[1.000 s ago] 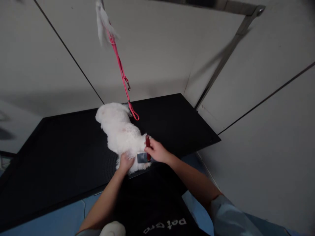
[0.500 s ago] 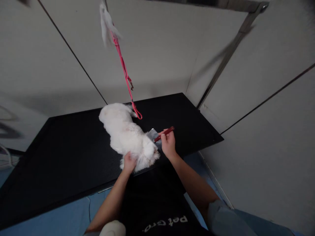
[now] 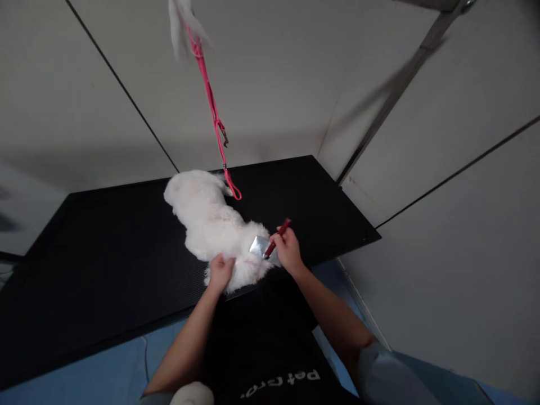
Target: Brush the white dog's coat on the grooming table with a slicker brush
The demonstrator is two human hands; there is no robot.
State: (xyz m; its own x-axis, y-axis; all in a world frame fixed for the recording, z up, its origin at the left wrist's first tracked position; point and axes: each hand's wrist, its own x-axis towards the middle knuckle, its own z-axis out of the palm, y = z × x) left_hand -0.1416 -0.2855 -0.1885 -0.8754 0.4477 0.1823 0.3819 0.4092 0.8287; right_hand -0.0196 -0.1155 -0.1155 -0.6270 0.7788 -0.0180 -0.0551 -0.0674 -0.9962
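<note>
**Brush laid to the rump of a tethered white dog**

A small, fluffy white dog (image 3: 211, 222) stands on the black, textured bench (image 3: 105, 253), its hindquarters at the near edge, just in front of the person's black apron (image 3: 270, 349). A pink nylon leash (image 3: 213, 115) runs taut from the dog's neck up and out of view, which seems meant to hold the animal in place, head away from the person.

The left hand (image 3: 220, 271) is curled into the fur low on the dog's rear, fingers closed on coat or a hind leg; which of the two cannot be told. The grip looks like a steadying one. The right hand (image 3: 289, 251) is closed around the dark red handle of a slicker brush with a flat silver metal head (image 3: 265, 247), the head lying against the fur at the dog's rump, beside the left hand. A slanted metal post (image 3: 392, 93) rises from the bench's far right corner.
</note>
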